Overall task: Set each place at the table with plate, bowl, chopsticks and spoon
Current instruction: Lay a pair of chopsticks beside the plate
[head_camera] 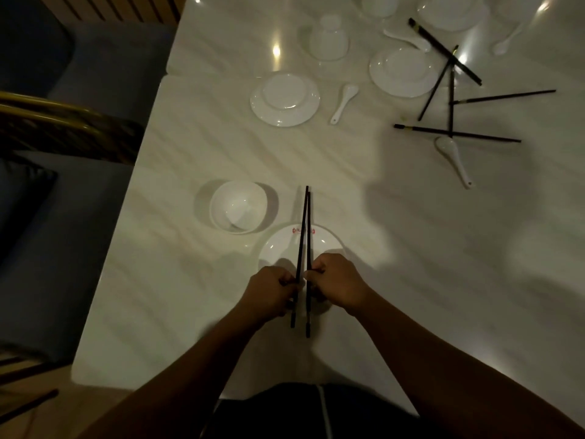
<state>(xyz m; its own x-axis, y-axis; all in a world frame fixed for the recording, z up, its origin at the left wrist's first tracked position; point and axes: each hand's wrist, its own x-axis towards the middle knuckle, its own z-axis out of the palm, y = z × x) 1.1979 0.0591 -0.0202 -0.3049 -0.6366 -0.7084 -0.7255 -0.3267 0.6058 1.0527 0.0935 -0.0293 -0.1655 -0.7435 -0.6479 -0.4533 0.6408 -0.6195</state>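
1. A chair point(72, 122) with dark blue cushions and a gold-toned frame stands against the left side of the white table point(177, 296).
2. An upright bowl point(238, 206) sits near the person, just beside the far left rim of the near plate point(281, 245).
3. The near plate, with a red mark at its far rim, lies directly before the person. Its near part is hidden under the hands.
4. The left hand point(269, 294) has its fingers curled round the left chopstick point(300, 236) close to the thick end.
5. The right hand point(338, 282) pinches the right chopstick point(309, 229) in the same way. The 2 sticks cross over the near plate, and their tips meet just past its far rim.
6. Farther off, a second plate point(285, 99) appears to lie bottom up, with a white spoon point(345, 103) just to its right. An overturned bowl point(329, 38) stands beyond them.
7. A third plate point(402, 72), also seemingly bottom up, lies farther right, with another spoon point(408, 39) beyond it.
8. Several loose chopsticks point(452, 99) lie crossed in a heap right of the third plate. A third spoon point(454, 160) touches the nearest stick.
9. At the top edge sit a cut-off bowl point(378, 4), a far plate point(452, 11) and a far spoon point(506, 41).
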